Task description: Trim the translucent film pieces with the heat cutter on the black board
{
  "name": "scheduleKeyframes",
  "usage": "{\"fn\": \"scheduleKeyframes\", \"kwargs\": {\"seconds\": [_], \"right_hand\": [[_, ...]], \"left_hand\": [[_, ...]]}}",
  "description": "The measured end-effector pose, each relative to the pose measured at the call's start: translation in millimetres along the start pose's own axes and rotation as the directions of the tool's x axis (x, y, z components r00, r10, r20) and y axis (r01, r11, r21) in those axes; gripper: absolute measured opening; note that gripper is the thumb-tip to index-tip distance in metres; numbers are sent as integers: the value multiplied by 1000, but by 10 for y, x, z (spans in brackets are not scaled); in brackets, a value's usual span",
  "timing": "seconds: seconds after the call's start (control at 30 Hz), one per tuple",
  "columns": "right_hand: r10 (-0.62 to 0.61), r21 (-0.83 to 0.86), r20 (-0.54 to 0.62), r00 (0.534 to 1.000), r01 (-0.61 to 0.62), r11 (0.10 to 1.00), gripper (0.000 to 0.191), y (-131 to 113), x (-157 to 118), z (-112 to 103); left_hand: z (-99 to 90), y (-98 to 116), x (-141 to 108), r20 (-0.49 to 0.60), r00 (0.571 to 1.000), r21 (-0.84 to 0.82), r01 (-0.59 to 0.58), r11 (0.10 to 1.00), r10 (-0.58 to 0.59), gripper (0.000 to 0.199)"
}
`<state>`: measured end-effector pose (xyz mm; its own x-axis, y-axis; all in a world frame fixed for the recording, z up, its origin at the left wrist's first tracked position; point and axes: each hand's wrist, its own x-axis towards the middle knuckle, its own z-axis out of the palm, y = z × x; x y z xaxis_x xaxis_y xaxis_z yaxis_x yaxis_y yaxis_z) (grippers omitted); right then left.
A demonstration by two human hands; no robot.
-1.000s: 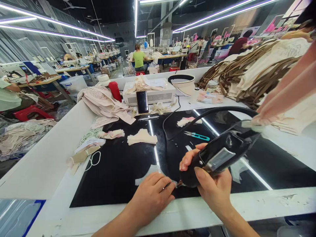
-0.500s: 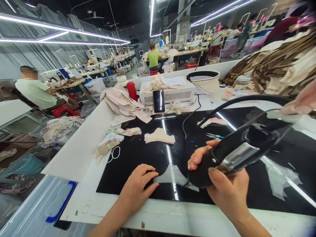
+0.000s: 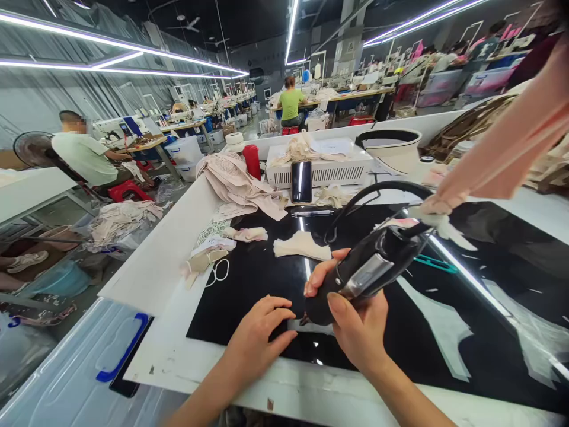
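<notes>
My right hand [image 3: 362, 329] is wrapped round a black corded hand tool [image 3: 358, 273] with a silver panel on its side. The tool's lower end is over a translucent sheet piece [image 3: 317, 328] on the black mat [image 3: 249, 296]; only a narrow strip of that sheet shows, and the tip is largely hidden. My left hand [image 3: 262, 329] rests on the mat at the strip's left end, fingers apart, holding nothing. A pink cloth strip [image 3: 498, 130] is knotted at the tool's cord end and rises to the upper right.
Curved translucent pieces [image 3: 444, 329] and teal-handled snips [image 3: 435, 264] lie right of the tool. Beyond my hands are a cream fabric piece [image 3: 302, 244], a pen [image 3: 312, 213] and a phone [image 3: 301, 182] leaning on a white box [image 3: 329, 172]. Fabric [image 3: 235, 178] is heaped at the left.
My right hand and the tool have shifted left toward my left hand. Less of the translucent sheet shows beneath the tool. The view has turned slightly, and the pink cloth shows more fully.
</notes>
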<state>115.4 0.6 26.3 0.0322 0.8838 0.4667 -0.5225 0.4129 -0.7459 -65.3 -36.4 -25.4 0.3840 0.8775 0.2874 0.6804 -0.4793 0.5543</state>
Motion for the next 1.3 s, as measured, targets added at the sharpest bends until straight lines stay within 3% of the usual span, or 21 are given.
{"fn": "scheduleKeyframes", "kwargs": {"seconds": [0.17,0.47,1.3], "right_hand": [[-6,-3,-7,1000,6,1000,39,44,10,10],[-31,-67,-35,999,29,997,37,17,10,-51],[-20,-78,-54,998,15,997,40,34,-27,-6]], "left_hand": [[-41,19,-35,-1,1000,42,-25,999,25,23],[-79,23,-113,30,980,233,-199,952,197,25],[-110,-57,-232,22,971,265,-237,935,240,26]]}}
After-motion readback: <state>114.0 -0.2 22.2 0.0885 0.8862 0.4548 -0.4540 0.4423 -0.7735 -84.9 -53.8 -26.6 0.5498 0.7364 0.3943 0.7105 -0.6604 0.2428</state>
